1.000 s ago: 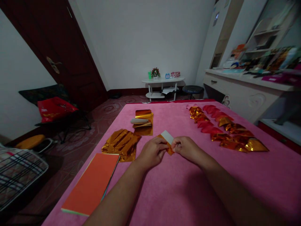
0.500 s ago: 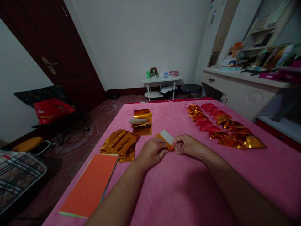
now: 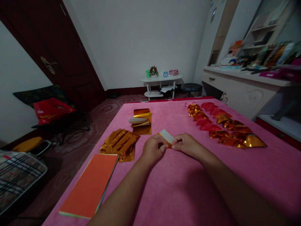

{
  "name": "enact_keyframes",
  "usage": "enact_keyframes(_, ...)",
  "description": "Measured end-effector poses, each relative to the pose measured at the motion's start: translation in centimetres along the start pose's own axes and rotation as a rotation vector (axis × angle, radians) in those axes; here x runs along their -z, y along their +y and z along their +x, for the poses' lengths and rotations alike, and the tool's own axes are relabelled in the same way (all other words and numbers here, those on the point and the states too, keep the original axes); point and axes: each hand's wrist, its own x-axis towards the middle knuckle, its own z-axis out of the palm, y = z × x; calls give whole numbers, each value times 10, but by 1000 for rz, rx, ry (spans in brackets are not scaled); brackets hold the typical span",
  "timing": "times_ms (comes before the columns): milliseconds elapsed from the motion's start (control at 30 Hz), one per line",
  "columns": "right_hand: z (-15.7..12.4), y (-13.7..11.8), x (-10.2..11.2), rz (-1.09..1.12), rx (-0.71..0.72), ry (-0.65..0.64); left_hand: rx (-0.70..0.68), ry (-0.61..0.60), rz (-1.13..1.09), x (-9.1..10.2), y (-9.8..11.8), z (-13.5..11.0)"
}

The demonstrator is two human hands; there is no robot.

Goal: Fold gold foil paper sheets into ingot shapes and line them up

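Note:
A sheet of gold foil paper, pale on its back, lies partly folded on the pink cloth between my hands. My left hand pinches its near left edge with curled fingers. At the near right edge, my right hand pinches the same sheet, fingertips close to the left ones. The near fold is mostly hidden by my fingers. Left of the hands rests a pile of crinkled gold foil sheets, and behind it a stack of gold foil paper with a curled top.
An orange paper stack lies at the table's left edge. Folded red and gold foil pieces stand in rows at the right. Beyond the pink-covered table are a small white table, a stool and a cluttered dresser.
My left hand has curled its fingers from lying flatter into a pinch at the near edge. My right hand has shifted slightly, and both hands' fingertips are now closer together.

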Motion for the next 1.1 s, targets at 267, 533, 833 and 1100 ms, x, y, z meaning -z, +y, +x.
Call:
enact_keyframes(267, -1, -3, -1, -228, -27, 56, 28, 48, -51, -4, -3, 2)
enact_keyframes(533, -1, -7, -4, -301, -61, 90, 37, 70, -57, -6, -2, 1)
enact_keyframes(833, -7, -15, -8, -352, -104, 184, 67, 99, -42, -9, -4, 3)
enact_keyframes(1100, 1, -25, -17, -522, -259, 318, 67, 55, -59, -8, -2, 3)
